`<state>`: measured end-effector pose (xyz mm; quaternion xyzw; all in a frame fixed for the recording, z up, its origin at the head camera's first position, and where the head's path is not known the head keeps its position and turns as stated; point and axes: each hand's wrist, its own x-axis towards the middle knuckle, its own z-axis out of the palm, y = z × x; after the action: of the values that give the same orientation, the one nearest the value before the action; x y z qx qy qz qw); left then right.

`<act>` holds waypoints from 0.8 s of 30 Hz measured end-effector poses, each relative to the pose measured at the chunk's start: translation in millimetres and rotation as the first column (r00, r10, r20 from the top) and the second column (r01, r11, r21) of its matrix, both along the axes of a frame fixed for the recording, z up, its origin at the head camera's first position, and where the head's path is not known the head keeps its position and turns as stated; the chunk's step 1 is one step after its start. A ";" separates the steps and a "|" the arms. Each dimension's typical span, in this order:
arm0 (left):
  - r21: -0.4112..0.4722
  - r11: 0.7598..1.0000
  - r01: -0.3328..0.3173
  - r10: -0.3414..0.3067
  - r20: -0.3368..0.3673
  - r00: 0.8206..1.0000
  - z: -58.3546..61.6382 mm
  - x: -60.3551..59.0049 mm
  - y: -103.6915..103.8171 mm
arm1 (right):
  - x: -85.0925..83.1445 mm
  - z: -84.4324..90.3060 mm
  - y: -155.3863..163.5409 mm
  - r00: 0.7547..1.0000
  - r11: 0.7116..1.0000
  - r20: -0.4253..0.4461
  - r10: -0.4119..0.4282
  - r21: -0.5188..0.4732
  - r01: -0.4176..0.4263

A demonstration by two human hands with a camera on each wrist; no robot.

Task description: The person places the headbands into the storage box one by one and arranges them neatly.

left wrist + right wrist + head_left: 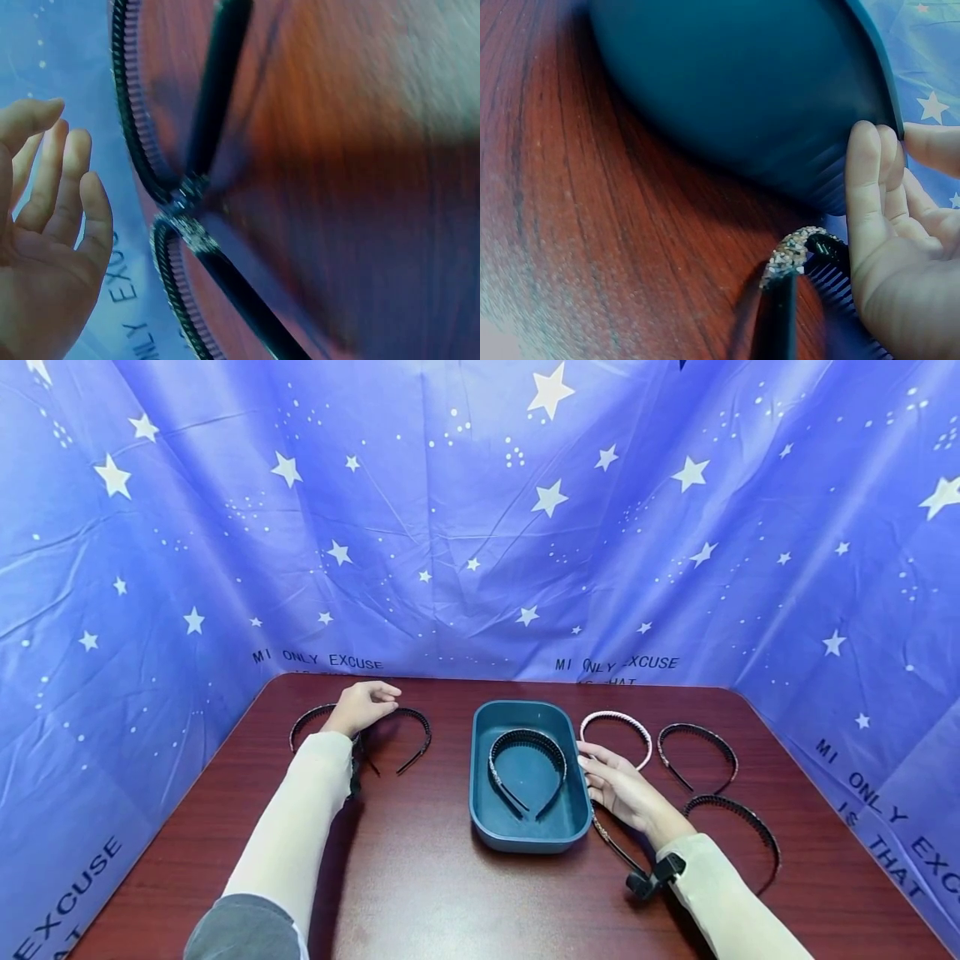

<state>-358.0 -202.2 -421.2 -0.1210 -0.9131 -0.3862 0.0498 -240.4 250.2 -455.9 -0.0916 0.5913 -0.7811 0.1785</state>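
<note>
My left hand (369, 700) hovers with relaxed fingers over two black toothed headbands (420, 732) at the table's back left. The left wrist view shows its palm (45, 225) empty, above the headbands' crossed ends (186, 196). My right hand (606, 774) lies beside a teal tray (528, 842), straight fingers against its right wall. The right wrist view shows those fingers (870, 195) at the tray's rim (742, 97). One black headband (527, 746) lies in the tray. A glittery headband (609, 839) runs under my right hand, its tip (789, 257) near the palm.
Right of the tray lie a pink-white headband (617, 719) and two black ones (699, 734) (741, 816). The dark red table (420, 893) is walled in on three sides by a blue star-printed cloth (480, 527).
</note>
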 end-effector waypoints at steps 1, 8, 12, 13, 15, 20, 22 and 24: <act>-0.005 1.000 -0.014 0.014 0.006 1.000 -0.7 0.3 -1.8 | -0.1 0.0 0.0 1.000 1.000 -0.001 -0.001 -0.001 0.001; -0.040 0.998 -0.040 0.040 0.007 0.999 -3.6 4.6 -8.5 | -0.1 -1.1 0.1 1.000 1.000 0.002 -0.004 0.000 0.004; -0.059 0.997 -0.050 0.050 0.001 0.999 -8.0 5.0 -10.3 | -0.2 -1.8 -0.2 1.000 1.000 0.004 -0.001 0.003 0.001; -0.065 0.997 -0.051 0.051 0.000 0.999 -9.4 4.9 -10.6 | -0.3 -1.9 -0.3 1.000 1.000 0.004 0.000 0.003 0.000; -0.077 0.996 -0.048 0.048 0.000 0.999 -12.0 4.7 -10.4 | -0.6 -2.1 -0.3 1.000 1.000 0.004 0.002 0.002 -0.002; -0.094 0.995 -0.032 0.032 -0.003 0.999 -14.1 4.7 -7.4 | -0.5 -1.9 -0.1 1.000 1.000 -0.001 0.004 0.002 -0.004; -0.097 0.995 -0.033 0.033 -0.001 0.999 -14.4 4.3 -6.3 | -0.2 -1.6 0.1 1.000 1.000 -0.002 0.005 0.004 -0.005; -0.105 0.994 -0.028 0.028 -0.001 1.000 -14.3 4.1 -5.5 | 0.0 -1.4 0.3 1.000 1.000 -0.002 0.007 0.008 -0.007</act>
<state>-353.8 -207.7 -435.5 -0.1103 -0.9337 -0.3371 0.0484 -240.4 250.5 -457.3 -0.0936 0.5942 -0.7781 0.1809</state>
